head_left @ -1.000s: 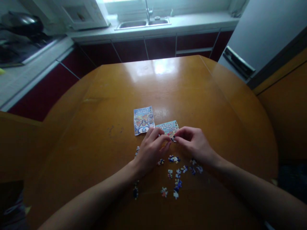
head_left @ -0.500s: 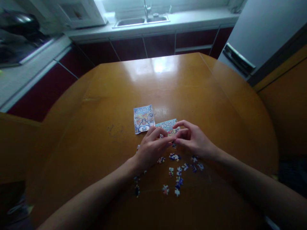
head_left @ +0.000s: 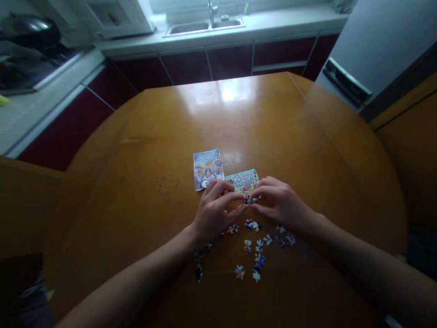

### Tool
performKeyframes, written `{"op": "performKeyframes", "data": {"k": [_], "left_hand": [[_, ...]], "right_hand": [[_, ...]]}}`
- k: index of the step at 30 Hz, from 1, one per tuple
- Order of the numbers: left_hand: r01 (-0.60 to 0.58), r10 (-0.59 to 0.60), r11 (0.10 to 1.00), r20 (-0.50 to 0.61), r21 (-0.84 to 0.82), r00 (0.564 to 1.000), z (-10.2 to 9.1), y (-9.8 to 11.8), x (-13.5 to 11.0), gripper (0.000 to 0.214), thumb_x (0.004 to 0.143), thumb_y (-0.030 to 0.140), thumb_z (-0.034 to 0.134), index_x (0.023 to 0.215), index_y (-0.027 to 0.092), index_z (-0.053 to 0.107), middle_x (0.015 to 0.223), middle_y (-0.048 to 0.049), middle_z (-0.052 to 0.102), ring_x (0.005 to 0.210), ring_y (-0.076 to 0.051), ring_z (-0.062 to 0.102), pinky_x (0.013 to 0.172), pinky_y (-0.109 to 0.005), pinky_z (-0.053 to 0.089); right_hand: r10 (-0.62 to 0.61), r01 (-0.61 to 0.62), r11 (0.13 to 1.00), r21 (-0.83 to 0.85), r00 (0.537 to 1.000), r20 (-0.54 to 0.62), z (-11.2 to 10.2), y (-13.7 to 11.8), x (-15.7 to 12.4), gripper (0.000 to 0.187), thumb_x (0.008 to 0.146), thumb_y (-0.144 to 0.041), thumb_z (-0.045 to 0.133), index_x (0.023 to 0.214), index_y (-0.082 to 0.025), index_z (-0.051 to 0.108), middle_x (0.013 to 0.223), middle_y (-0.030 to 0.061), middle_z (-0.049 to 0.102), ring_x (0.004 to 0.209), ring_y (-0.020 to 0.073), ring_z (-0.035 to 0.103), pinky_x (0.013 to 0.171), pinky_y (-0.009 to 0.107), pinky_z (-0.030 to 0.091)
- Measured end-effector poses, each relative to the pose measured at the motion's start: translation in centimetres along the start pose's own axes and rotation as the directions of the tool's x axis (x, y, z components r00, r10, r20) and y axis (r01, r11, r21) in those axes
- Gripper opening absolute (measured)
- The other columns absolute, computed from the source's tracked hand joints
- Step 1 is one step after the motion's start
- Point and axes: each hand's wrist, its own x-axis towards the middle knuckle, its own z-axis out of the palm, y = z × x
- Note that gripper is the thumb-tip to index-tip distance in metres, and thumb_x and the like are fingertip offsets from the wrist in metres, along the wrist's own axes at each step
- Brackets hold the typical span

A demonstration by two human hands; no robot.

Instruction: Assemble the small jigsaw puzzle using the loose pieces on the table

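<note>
My left hand (head_left: 214, 210) and my right hand (head_left: 280, 203) meet fingertip to fingertip over a small jigsaw puzzle piece (head_left: 250, 200), both pinched on it at the near edge of a partly built puzzle strip (head_left: 243, 180). A small colourful picture card (head_left: 208, 168) lies flat just left of that strip. Several loose puzzle pieces (head_left: 256, 248) are scattered on the wooden table (head_left: 146, 150) close to my wrists, some hidden under my left forearm.
Behind the table runs a kitchen counter with a sink (head_left: 204, 26) and dark red cabinets (head_left: 232, 61). A stove with a black pot (head_left: 29, 34) is at the far left. A grey fridge (head_left: 368, 50) stands at the right.
My right hand's fingers, raised and spread half a second ago, have curled down into a pinch against the left fingertips. The view shifted slightly.
</note>
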Motion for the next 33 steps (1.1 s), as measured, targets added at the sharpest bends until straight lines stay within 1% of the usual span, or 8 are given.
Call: {"op": "performKeyframes", "data": {"k": [5, 11, 16, 21, 23, 25, 29, 33], "left_hand": [[0.005, -0.005, 1.000, 0.023, -0.009, 1.000, 0.0, 0.0, -0.2, 0.013, 0.084, 0.029, 0.075, 0.092, 0.022, 0.068, 0.087, -0.0021, 0.058, 0.086, -0.017, 0.050, 0.078, -0.033, 0.047], [0.026, -0.025, 1.000, 0.074, -0.010, 0.997, 0.1, -0.2, -0.5, 0.016, 0.084, 0.029, 0.074, 0.096, 0.021, 0.069, 0.090, -0.0040, 0.059, 0.090, -0.018, 0.050, 0.080, -0.033, 0.048], [0.018, -0.018, 1.000, 0.079, 0.010, 0.997, 0.2, -0.3, -0.5, 0.014, 0.085, 0.026, 0.071, 0.098, 0.020, 0.069, 0.090, -0.0041, 0.059, 0.088, -0.018, 0.049, 0.079, -0.033, 0.048], [0.031, -0.037, 0.999, 0.138, 0.042, 0.990, 0.5, -0.5, -0.5, 0.010, 0.086, 0.025, 0.070, 0.094, 0.020, 0.069, 0.090, -0.0038, 0.059, 0.088, -0.019, 0.049, 0.081, -0.033, 0.048], [0.031, -0.039, 0.998, 0.151, 0.060, 0.988, 0.7, -0.7, -0.5, 0.009, 0.085, 0.025, 0.070, 0.092, 0.020, 0.069, 0.090, -0.0038, 0.059, 0.088, -0.019, 0.049, 0.081, -0.033, 0.047], [0.034, -0.047, 0.996, 0.166, 0.079, 0.985, 0.8, -0.8, -0.4, 0.009, 0.084, 0.025, 0.070, 0.091, 0.020, 0.069, 0.091, -0.0038, 0.059, 0.089, -0.019, 0.049, 0.082, -0.034, 0.047], [0.044, -0.068, 0.992, 0.211, 0.114, 0.975, 1.1, -1.0, -0.3, 0.007, 0.083, 0.024, 0.072, 0.089, 0.020, 0.069, 0.092, -0.0037, 0.060, 0.090, -0.020, 0.049, 0.082, -0.034, 0.047], [0.034, -0.064, 0.991, 0.233, 0.131, 0.970, 1.2, -0.9, -0.1, 0.005, 0.085, 0.025, 0.070, 0.087, 0.021, 0.069, 0.092, -0.0036, 0.060, 0.089, -0.020, 0.049, 0.081, -0.034, 0.046]], "right_hand": [[-0.036, 0.036, 0.998, -0.053, 0.999, -0.003, 0.3, 0.1, -0.1, 0.012, 0.088, -0.022, 0.067, 0.099, -0.020, 0.071, 0.094, 0.0061, 0.068, 0.089, 0.0190, 0.058, 0.079, 0.035, 0.049], [-0.048, 0.050, 0.993, -0.106, 0.999, 0.021, 0.5, 0.4, -0.1, 0.009, 0.089, -0.023, 0.066, 0.096, -0.019, 0.071, 0.091, 0.0059, 0.067, 0.088, 0.0194, 0.055, 0.077, 0.035, 0.048], [-0.054, 0.056, 0.987, -0.150, 0.998, 0.013, 0.8, 0.9, -0.1, 0.011, 0.089, -0.023, 0.066, 0.098, -0.020, 0.072, 0.091, 0.0058, 0.066, 0.088, 0.0197, 0.054, 0.077, 0.035, 0.048], [-0.028, 0.035, 0.983, -0.178, 0.999, 0.044, 0.9, 1.3, -0.1, 0.013, 0.090, -0.024, 0.066, 0.101, -0.020, 0.073, 0.092, 0.0057, 0.065, 0.089, 0.0201, 0.053, 0.078, 0.035, 0.049], [-0.003, 0.015, 0.977, -0.213, 0.998, 0.056, 0.8, 1.3, -0.1, 0.017, 0.089, -0.025, 0.067, 0.104, -0.020, 0.072, 0.095, 0.0062, 0.065, 0.091, 0.0211, 0.053, 0.080, 0.036, 0.049], [0.026, -0.014, 0.966, -0.260, 0.999, 0.044, 0.6, 1.3, -0.1, 0.020, 0.088, -0.025, 0.068, 0.106, -0.019, 0.071, 0.097, 0.0069, 0.065, 0.093, 0.0220, 0.053, 0.082, 0.037, 0.048], [0.056, -0.053, 0.951, -0.306, 0.998, 0.001, 0.3, 1.1, -0.2, 0.013, 0.090, -0.023, 0.064, 0.098, -0.019, 0.073, 0.093, 0.0067, 0.065, 0.090, 0.0213, 0.053, 0.080, 0.036, 0.048], [0.036, -0.015, 0.946, -0.322, 0.998, 0.059, 0.2, 0.9, -0.4, 0.013, 0.090, -0.022, 0.063, 0.093, -0.023, 0.075, 0.091, 0.0054, 0.063, 0.089, 0.0207, 0.051, 0.077, 0.035, 0.047]]}}
